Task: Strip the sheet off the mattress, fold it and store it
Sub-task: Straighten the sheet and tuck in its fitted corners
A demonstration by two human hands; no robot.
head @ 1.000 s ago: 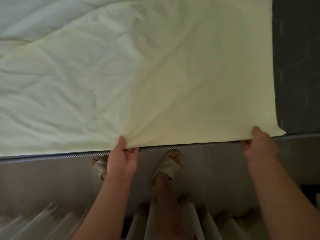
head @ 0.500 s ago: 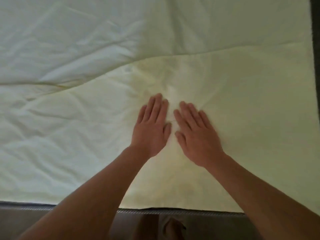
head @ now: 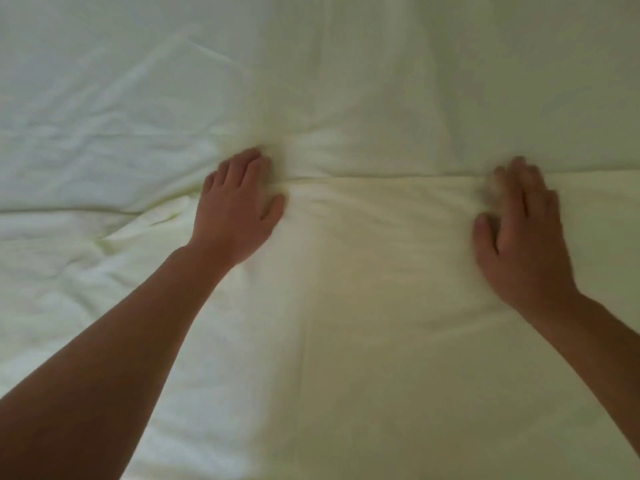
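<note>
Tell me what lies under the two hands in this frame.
Both the left hand and the right hand press flat on the pale yellow cotton sheet, astride a horizontal fold edge. Whatever lies beneath the sheet is fully covered; no mattress shows.

Item 1, as I see it from the head view: sheet point(head: 381, 271), pale yellow-cream woven cloth, matt, no sheen. Surface soft; smooth and flat toward the right, finely creased and rumpled toward the left, with 1 straight folded edge across the middle.
</note>
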